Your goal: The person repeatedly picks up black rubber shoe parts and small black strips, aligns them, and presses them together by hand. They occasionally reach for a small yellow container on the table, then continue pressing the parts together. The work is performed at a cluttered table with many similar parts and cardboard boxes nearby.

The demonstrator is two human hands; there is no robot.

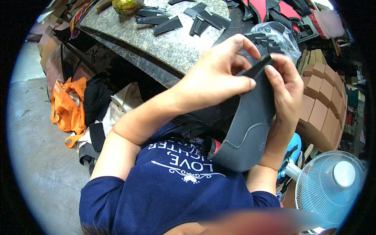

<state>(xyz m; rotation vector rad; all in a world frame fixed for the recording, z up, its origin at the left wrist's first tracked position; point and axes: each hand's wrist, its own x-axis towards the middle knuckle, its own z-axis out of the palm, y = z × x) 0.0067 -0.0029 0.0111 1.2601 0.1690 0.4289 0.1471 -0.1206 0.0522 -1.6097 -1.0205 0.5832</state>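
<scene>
Both hands' fingers (239, 84) pinching grey shoe piece (246, 129)

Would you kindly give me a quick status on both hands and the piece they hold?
Left hand and right hand both pinching the top edge of the dark curved shoe piece. Piece held up over the lap. Nothing in the way.

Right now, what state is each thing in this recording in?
Left hand: pinching the top edge of the dark shoe upper.
Right hand: gripping the same edge.
Dark shoe upper: held up, curved.
Black cut pieces: lying loose on the stone table.
Clear plastic bag: open, holding black pieces.
Fan: motion unclear.
</scene>
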